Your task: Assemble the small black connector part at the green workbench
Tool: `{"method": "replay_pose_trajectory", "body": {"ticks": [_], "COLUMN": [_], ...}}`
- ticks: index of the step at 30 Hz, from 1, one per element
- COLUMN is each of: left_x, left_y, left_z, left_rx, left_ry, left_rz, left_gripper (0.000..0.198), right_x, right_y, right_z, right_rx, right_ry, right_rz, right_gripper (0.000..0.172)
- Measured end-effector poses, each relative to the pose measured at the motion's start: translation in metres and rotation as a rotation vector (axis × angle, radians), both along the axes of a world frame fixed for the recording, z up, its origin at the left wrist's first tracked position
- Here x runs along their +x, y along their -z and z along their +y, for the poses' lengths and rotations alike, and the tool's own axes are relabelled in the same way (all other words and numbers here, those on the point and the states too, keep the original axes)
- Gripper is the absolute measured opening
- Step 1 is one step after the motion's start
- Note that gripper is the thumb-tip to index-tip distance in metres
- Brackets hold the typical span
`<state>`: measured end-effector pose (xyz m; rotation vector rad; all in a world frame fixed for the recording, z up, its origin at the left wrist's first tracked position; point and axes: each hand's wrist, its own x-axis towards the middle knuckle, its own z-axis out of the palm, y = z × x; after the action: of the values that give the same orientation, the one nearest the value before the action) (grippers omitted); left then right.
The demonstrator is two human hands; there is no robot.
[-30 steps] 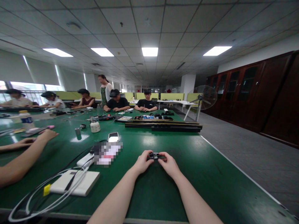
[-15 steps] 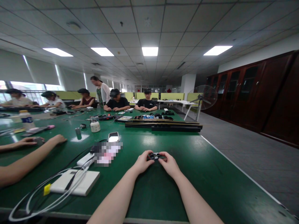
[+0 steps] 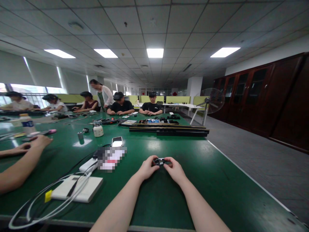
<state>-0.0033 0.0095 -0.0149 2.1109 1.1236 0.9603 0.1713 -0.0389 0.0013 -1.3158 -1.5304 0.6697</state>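
Between my two hands is a small dark electronic part (image 3: 159, 161) with pale patches on its face; its exact kind is too small to make out. My left hand (image 3: 148, 167) pinches its left end between thumb and fingers. At the opposite end, the thumb and fingers of my right hand (image 3: 173, 168) close on it too. Both hands are low over the green table (image 3: 205, 193), and the fingertips hide the part's two ends.
Left of my forearm lie a white flat box (image 3: 93, 188) with looped cables and a phone (image 3: 117, 141). Long black bars (image 3: 181, 132) lie across the table ahead. A neighbour's hands (image 3: 40, 141) work at far left. A small white jar (image 3: 98, 130) stands beyond.
My hands and the part keep the same place. The neighbour's nearer hand has moved left to meet the other one. The standing person in the background leans further over.
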Motion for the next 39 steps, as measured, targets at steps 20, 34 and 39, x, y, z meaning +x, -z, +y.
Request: {"method": "replay_pose_trajectory", "body": {"ticks": [20, 34, 39], "left_x": [0.001, 0.001, 0.001], "left_y": [-0.008, -0.009, -0.008], "left_z": [-0.008, -0.008, -0.008], "left_rx": [0.004, 0.002, 0.001], "left_ry": [0.073, 0.033, 0.018], "left_rz": [0.009, 0.047, 0.049], "left_gripper": [0.038, 0.041, 0.041], "right_x": [-0.001, 0.000, 0.000], "right_y": [-0.001, -0.001, -0.003], "right_z": [-0.002, -0.003, -0.003], "right_rx": [0.115, 0.164, 0.160], "right_ry": [-0.003, 0.013, 0.036], "right_rz": [-0.130, -0.201, -0.183], "right_gripper": [0.021, 0.014, 0.015]}}
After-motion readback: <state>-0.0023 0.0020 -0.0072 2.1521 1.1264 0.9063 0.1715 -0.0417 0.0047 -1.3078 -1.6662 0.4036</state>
